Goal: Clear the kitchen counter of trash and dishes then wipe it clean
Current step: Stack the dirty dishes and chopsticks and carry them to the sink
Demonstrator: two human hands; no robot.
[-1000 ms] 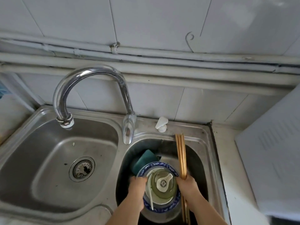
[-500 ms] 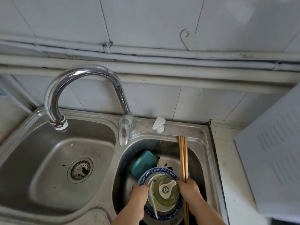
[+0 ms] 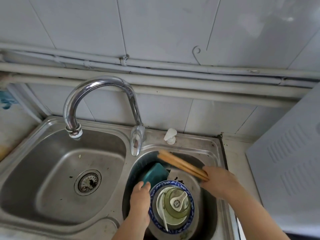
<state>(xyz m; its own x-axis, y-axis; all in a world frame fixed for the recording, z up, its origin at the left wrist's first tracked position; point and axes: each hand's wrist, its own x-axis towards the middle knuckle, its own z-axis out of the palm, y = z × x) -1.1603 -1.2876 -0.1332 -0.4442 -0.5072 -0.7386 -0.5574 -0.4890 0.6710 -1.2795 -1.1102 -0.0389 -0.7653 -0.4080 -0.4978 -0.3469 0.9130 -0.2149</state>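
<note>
A blue-rimmed plate [image 3: 154,220] sits in the small right basin [image 3: 210,213] of the steel sink. It carries stacked white and greenish bowls [image 3: 173,217] with a white ceramic spoon [image 3: 179,200] on top. My left hand [image 3: 140,200] rests against the plate's left rim. My right hand [image 3: 220,181] grips a bundle of wooden chopsticks [image 3: 180,164], which slant up and left over the basin. A teal sponge [image 3: 155,172] leans in the basin behind the plate.
The chrome faucet [image 3: 102,99] arches over the large left basin [image 3: 57,172], which has a drain strainer [image 3: 88,181]. A white soap pump [image 3: 170,135] stands on the sink deck. A white ribbed appliance [image 3: 290,165] sits on the counter [image 3: 233,153] at right.
My right hand has left the plate's right rim and moved up and right with the chopsticks, swinging them from upright to slanting left. The left hand stays at the plate.
</note>
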